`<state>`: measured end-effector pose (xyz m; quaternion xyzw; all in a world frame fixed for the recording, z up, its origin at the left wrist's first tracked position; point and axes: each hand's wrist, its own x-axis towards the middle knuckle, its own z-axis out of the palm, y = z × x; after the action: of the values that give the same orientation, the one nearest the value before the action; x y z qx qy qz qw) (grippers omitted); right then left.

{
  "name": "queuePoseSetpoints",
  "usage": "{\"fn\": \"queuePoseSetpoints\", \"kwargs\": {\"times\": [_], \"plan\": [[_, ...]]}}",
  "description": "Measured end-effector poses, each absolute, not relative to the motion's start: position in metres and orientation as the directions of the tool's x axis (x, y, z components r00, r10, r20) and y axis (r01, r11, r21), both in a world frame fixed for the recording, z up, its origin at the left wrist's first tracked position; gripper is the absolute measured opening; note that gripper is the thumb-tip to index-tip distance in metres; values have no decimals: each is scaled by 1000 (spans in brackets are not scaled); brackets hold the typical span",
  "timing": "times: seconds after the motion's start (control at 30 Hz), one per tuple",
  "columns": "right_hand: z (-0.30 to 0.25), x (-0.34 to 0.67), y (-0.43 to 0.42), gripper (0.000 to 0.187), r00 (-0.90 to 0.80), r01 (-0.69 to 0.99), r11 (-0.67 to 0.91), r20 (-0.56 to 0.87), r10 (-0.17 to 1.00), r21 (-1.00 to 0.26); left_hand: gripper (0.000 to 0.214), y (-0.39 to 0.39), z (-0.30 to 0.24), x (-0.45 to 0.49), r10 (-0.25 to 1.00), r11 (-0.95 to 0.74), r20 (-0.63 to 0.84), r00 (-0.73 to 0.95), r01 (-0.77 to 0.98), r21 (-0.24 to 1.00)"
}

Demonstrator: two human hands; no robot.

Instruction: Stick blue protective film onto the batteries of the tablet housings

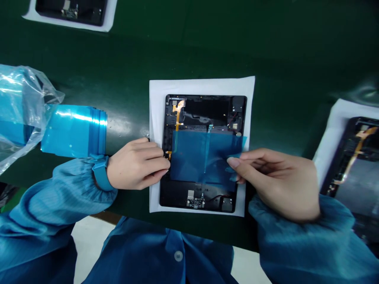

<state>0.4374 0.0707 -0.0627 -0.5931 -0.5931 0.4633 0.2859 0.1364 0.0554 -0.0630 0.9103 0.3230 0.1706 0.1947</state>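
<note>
An opened black tablet housing lies on a white sheet on the green belt, its circuit parts and an orange flex cable showing. A translucent blue film lies across its middle. My left hand is closed in a pinch on the film's left edge at the housing's side. My right hand pinches the film's right edge between thumb and fingers, and that edge is lifted a little.
A stack of blue films sticks out of a clear plastic bag at the left. Another opened tablet on a white sheet sits at the right edge, a third at the top left. The table's near edge runs just below the hands.
</note>
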Motion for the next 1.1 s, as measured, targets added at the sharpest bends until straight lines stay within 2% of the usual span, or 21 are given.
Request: {"fn": "queuePoseSetpoints", "kwargs": {"times": [0.37,0.57,0.77,0.97,1.1], "plan": [[-58,434,71,17,-122,434,-160,-234,965,-887,13,55,-64,135,656,-711,179,733,521,472],[-60,437,71,22,-161,344,-197,-265,951,-918,13,55,-64,134,661,-715,185,727,536,449],[-63,436,71,23,-154,288,-230,-282,947,-930,22,54,-66,135,689,-712,217,692,589,382],[-66,434,72,29,-157,292,-262,-316,936,-920,37,53,-65,134,710,-701,181,681,656,281],[-67,434,74,37,-182,281,-273,-331,926,-920,39,53,-64,132,712,-697,157,684,663,273]]}}
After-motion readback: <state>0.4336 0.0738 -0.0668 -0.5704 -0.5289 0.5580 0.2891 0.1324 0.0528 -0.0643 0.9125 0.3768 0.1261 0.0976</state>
